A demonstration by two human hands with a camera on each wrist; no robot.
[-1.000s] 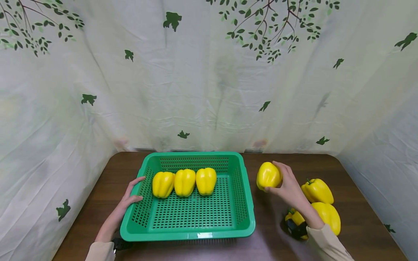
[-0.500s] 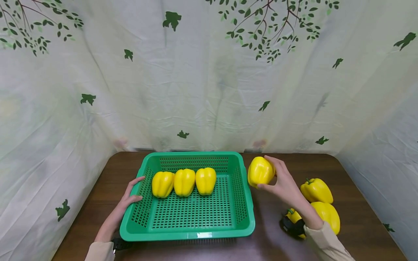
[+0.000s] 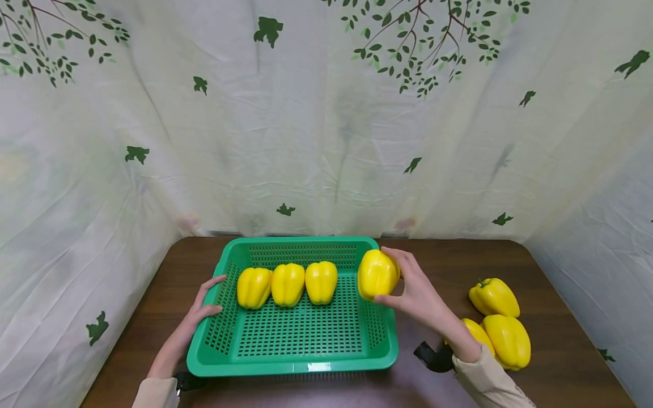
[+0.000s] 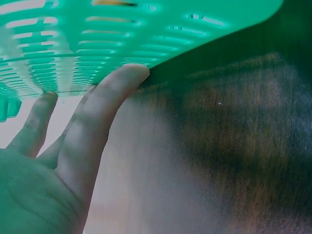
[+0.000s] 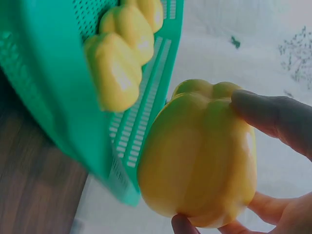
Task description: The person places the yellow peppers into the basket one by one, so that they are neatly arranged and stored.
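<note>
My right hand [image 3: 415,292] holds a yellow bell pepper [image 3: 377,275] between thumb and fingers, over the right inner side of the green plastic basket [image 3: 301,369]. The right wrist view shows this pepper [image 5: 200,156] large, its lobed end up, with the thumb at its top and fingertips under it. At the basket's left rim my left hand [image 3: 200,306] grips the edge, thumb and a finger lying over it. From below, the left wrist view has fingers [image 4: 90,129] against the slotted outer wall. Three yellow bell peppers [image 3: 288,285] stand in a row inside the basket.
Right of the basket, three more yellow bell peppers lie grouped on the brown wooden table [image 3: 566,340]; the right forearm partly covers one pepper [image 3: 476,334]. Behind the table hangs a pale curtain [image 3: 326,141] with leaf prints. A black strap [image 3: 433,357] circles the right wrist.
My right hand has carried its pepper leftward, from above the table across the right rim to over the basket's interior. The left hand and the basket have stayed put.
</note>
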